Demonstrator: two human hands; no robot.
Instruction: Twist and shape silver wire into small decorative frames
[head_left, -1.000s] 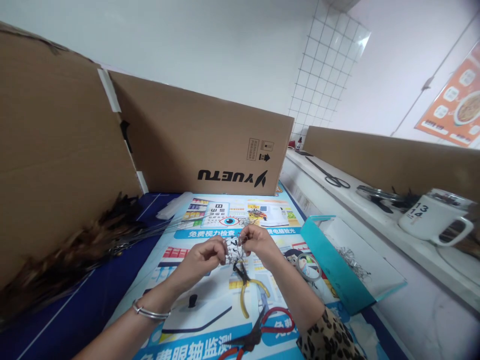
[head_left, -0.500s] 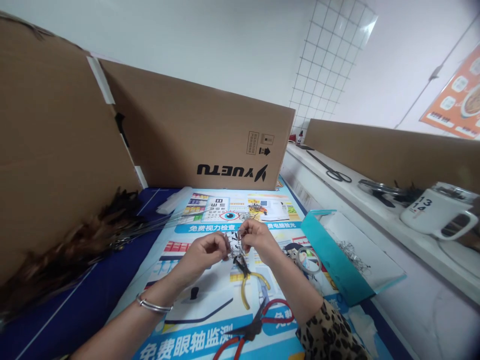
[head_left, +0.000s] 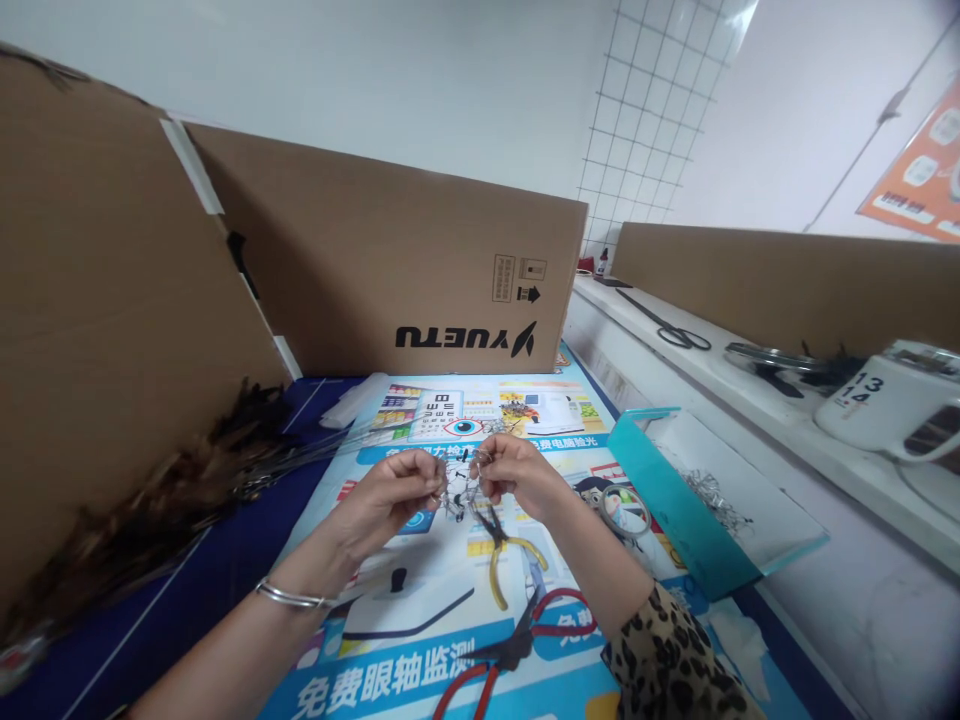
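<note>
My left hand (head_left: 394,495) is closed in a pinch on the left side of a thin silver wire piece (head_left: 459,482) with small dark bits along it. On its right side, the fingers of my right hand (head_left: 519,476) pinch the same wirework. Its fine shape is too small to make out. Just below the hands lie yellow-handled pliers (head_left: 498,545), jaws toward the wire. Nearer me are red-handled cutters (head_left: 516,648), spread open on the printed sheet. Beyond my right fingers sits a small tangle of wire (head_left: 501,428).
Right of my forearm are a tape roll (head_left: 626,512) and a teal box (head_left: 694,520) holding loose wire pieces (head_left: 709,495). Brown feathers (head_left: 150,530) lie at left. A cardboard panel (head_left: 390,260) stands behind. The right ledge bears scissors (head_left: 681,338) and a white mug (head_left: 851,410).
My hands have drawn slightly apart, the left one shifting left, with the wire piece still between them. The view has shifted a little; the tools lie as before.
</note>
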